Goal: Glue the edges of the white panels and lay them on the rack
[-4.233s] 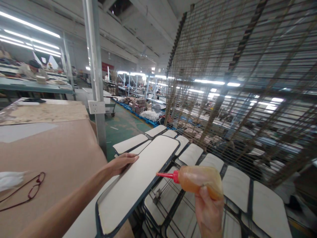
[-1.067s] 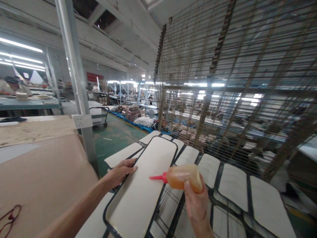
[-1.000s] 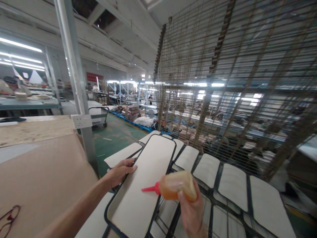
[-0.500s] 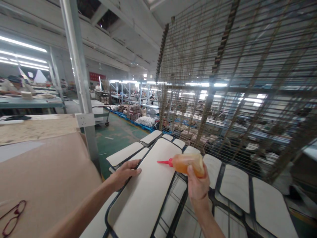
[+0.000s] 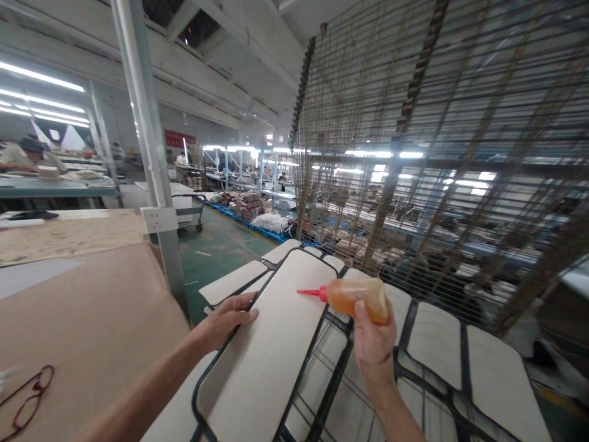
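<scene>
My left hand (image 5: 230,319) grips the left edge of a long cream panel (image 5: 271,331) with a dark rim and rounded corners, thumb on top and fingers at the edge. In my right hand (image 5: 375,334) is a squeeze bottle (image 5: 352,298) of amber liquid, lying nearly level. Its red nozzle (image 5: 313,293) points left above the panel; whether the tip touches the surface cannot be made out. More cream panels with dark rims (image 5: 435,344) lie beneath and to the right.
At the left, a brown-covered table (image 5: 92,344) holds red-framed glasses (image 5: 32,402). A metal post (image 5: 147,123) with a socket box (image 5: 160,219) rises beside it. A wire rack (image 5: 391,153) stands at the right. A person (image 5: 32,153) sits far left.
My right hand and the bottle have moved slightly right, and the bottle lies more level. My left hand has shifted slightly left, still on the panel edge.
</scene>
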`<state>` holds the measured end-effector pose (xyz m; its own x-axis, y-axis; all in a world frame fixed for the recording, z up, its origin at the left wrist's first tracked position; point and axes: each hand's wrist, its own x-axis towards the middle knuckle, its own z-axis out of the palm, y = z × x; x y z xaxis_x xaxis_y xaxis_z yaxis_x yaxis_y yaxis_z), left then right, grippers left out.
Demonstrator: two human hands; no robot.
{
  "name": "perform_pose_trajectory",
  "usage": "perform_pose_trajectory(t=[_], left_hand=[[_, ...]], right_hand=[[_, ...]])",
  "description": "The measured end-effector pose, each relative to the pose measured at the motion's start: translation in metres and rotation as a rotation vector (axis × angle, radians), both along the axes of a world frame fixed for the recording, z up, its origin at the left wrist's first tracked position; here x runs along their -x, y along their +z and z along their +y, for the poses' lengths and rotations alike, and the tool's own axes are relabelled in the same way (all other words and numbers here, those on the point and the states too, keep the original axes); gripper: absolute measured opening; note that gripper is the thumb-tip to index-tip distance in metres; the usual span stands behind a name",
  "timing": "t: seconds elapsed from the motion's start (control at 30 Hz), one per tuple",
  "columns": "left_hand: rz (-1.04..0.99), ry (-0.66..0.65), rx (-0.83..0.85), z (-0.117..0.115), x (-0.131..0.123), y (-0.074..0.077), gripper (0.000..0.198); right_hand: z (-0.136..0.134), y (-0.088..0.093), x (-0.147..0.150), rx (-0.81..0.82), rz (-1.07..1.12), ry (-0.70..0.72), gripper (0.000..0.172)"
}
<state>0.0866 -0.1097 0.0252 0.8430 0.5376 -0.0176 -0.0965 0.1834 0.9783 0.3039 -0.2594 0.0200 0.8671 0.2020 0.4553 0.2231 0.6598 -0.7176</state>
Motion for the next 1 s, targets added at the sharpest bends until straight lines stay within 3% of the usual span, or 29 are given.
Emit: perform_pose_trajectory(t=[0.13, 0.2, 0.27, 0.43, 0.5, 0.67, 0.73, 0.93, 1.0], left_hand=[[-0.006, 0.023, 0.019, 0.009, -0.002, -0.006, 0.051], [-0.012, 0.057, 0.006, 0.014, 0.001, -0.009, 0.053], [-0.005, 0.074, -0.006, 0.016, 0.004, -0.009, 0.055], [0.005, 0.034, 0.023, 0.007, 0.007, -0.001, 0.054], [-0.001, 0.049, 0.047, 0.007, 0.005, -0.001, 0.053], [0.02, 0.086, 0.061, 0.019, 0.006, -0.011, 0.056], [0.015, 0.095, 0.039, 0.022, 0.008, -0.013, 0.055], [0.026, 0.017, 0.062, 0.011, 0.006, -0.007, 0.053], [0.023, 0.016, 0.085, 0.009, 0.004, -0.007, 0.054]], right_hand=[[-0.014, -0.044, 0.024, 0.155, -0.035, 0.145, 0.056], [-0.022, -0.057, 0.034, 0.196, -0.038, 0.208, 0.061], [-0.025, -0.052, 0.035, 0.185, -0.024, 0.191, 0.062], [-0.013, -0.003, 0.008, -0.014, 0.073, 0.017, 0.053], [-0.013, -0.004, 0.007, -0.003, 0.097, 0.024, 0.051], [-0.035, -0.054, 0.039, 0.205, 0.087, 0.236, 0.059], [-0.04, -0.06, 0.048, 0.227, 0.056, 0.274, 0.061], [-0.015, -0.007, 0.019, -0.009, 0.094, 0.015, 0.053], [-0.01, -0.006, 0.014, -0.028, 0.108, 0.004, 0.052]])
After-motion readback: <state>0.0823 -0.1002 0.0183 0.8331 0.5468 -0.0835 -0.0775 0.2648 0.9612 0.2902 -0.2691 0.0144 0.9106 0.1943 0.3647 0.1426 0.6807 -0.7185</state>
